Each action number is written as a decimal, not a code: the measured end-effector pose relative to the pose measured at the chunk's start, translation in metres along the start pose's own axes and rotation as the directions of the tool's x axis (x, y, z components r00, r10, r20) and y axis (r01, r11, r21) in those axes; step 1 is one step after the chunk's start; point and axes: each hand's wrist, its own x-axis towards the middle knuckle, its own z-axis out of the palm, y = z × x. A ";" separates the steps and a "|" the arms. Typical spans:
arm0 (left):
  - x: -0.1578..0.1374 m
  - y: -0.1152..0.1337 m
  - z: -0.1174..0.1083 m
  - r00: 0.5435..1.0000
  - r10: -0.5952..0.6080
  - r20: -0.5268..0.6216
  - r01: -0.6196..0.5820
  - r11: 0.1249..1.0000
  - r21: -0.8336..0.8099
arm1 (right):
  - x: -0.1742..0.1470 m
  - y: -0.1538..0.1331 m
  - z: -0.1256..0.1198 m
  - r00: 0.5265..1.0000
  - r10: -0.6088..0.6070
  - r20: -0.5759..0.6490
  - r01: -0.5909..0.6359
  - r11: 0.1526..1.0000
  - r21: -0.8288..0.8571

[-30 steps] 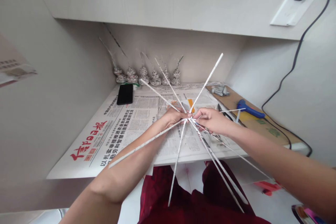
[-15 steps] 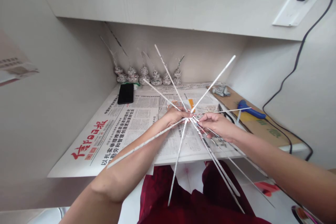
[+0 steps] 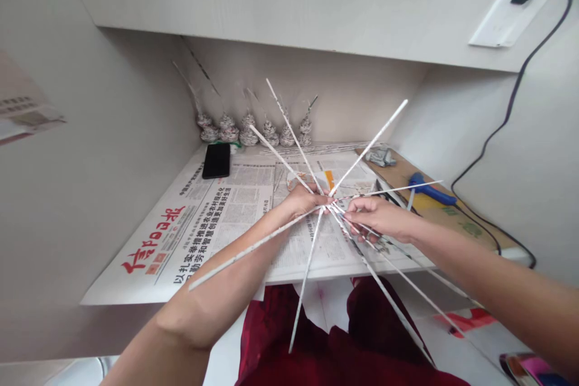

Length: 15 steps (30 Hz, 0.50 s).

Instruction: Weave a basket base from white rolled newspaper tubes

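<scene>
Several thin rolled-paper sticks [image 3: 371, 148] cross at one centre and fan out like spokes above the table. My left hand [image 3: 305, 200] is closed on that crossing, its thumb pressed over the sticks just left of the middle. Right of the centre, my right hand [image 3: 373, 216] pinches a paper stick [image 3: 404, 280] between thumb and fingertips; this stick runs down past the table edge toward the lower right. Another spoke [image 3: 301, 277] points down over my lap, and one [image 3: 253, 247] lies across my left forearm.
Newspaper [image 3: 212, 223] covers the table. A black phone [image 3: 216, 161] lies at the back left, before a row of gourd-shaped woven paper pieces [image 3: 248, 129]. On cardboard [image 3: 470, 223] at the right rests a blue glue gun [image 3: 432, 190], its cord [image 3: 506, 114] reaching the wall socket.
My right hand has shifted slightly right and down, swinging the pinched stick outward to the right, away from the neighbouring lower spoke. My left hand keeps its hold on the crossing.
</scene>
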 end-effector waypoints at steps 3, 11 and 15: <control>0.001 -0.001 0.000 1.000 0.013 0.012 -0.012 1.000 -0.005 | -0.002 0.000 0.003 0.997 0.072 -0.020 -0.071 0.996 0.058; -0.001 0.003 0.003 1.000 0.012 0.017 -0.011 0.999 -0.050 | 0.000 0.010 0.004 0.989 0.083 0.120 -0.111 0.962 0.249; 0.000 0.002 0.003 0.999 -0.009 0.038 0.012 0.996 -0.087 | 0.004 0.018 -0.002 0.982 0.031 0.186 -0.068 0.978 0.196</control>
